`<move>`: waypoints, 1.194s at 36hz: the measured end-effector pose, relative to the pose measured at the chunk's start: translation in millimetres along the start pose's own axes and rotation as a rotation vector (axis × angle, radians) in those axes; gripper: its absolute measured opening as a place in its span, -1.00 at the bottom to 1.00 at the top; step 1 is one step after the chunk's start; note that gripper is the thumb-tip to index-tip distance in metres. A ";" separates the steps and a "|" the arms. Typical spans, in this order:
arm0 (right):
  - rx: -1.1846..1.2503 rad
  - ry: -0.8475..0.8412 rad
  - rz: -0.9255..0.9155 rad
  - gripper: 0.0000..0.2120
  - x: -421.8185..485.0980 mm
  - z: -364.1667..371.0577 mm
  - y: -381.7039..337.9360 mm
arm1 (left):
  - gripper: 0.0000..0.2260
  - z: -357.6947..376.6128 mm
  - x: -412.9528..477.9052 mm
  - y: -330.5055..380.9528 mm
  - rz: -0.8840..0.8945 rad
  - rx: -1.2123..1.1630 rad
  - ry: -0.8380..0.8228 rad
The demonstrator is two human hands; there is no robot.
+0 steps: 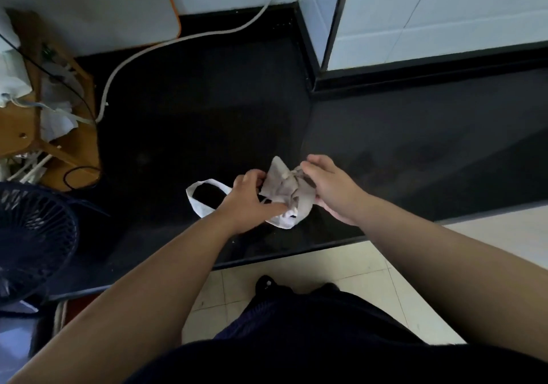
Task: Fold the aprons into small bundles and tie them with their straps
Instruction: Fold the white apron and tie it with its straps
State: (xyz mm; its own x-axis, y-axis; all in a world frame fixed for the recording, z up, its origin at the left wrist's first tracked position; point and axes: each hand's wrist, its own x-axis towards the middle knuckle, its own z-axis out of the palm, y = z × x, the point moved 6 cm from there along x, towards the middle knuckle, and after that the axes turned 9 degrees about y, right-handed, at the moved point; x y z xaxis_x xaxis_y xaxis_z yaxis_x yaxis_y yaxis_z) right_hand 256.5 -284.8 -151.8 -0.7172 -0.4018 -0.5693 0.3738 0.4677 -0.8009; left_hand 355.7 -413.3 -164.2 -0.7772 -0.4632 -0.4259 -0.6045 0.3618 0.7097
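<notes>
A small bunched apron bundle of pale grey-white cloth lies on the black counter, held between both hands. My left hand grips its left side with closed fingers. My right hand pinches the bundle's right side near a thin strap at its top. A white strap loop trails out to the left of my left hand and rests on the counter. The underside of the bundle is hidden by my hands.
A wooden rack with white cloths stands at the far left. A dark fan sits at the counter's front left. A white cable runs across the back. White tiled walls rise behind. The counter's front edge is near my body.
</notes>
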 end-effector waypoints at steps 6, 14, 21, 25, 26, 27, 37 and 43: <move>-0.199 -0.008 -0.056 -0.25 -7.0 -23.0 8.6 | -0.12 16.5 -4.5 26.4 -0.013 0.220 0.042; -0.219 0.341 -0.082 -0.50 -4.5 -85.4 7.6 | -0.78 4.8 -0.7 53.2 -0.164 0.104 0.227; -0.223 0.138 0.235 -0.81 -31.1 -161.9 -14.4 | -0.90 22.7 -9.9 133.4 -0.297 -0.576 0.243; -0.136 -0.045 0.348 -0.84 -55.4 -211.2 -23.1 | -0.89 53.1 -17.7 195.6 -0.258 -0.868 0.155; -0.022 -0.055 0.338 -0.82 -57.5 -226.6 -25.9 | -0.85 59.7 -18.1 211.6 -0.226 -0.930 0.150; 0.132 -0.050 0.320 -0.82 -56.6 -235.1 -29.6 | -0.81 61.1 -17.3 219.7 -0.208 -0.974 0.157; 0.549 0.149 -0.257 -0.59 -80.7 -376.9 -88.1 | -0.67 113.6 -31.5 337.7 0.158 -0.530 0.297; 0.119 0.363 -0.515 -0.69 -99.3 -435.8 -141.1 | -0.72 115.2 -41.3 403.6 0.259 -0.241 0.446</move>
State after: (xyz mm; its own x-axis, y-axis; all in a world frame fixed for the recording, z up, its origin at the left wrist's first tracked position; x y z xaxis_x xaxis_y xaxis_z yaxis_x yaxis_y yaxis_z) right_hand 18.7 32.2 98.5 -0.9681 -0.2496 -0.0241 -0.0237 0.1868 -0.9821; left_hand 123.7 -155.0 75.1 -0.7145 -0.6994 0.0199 -0.3067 0.3387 0.8895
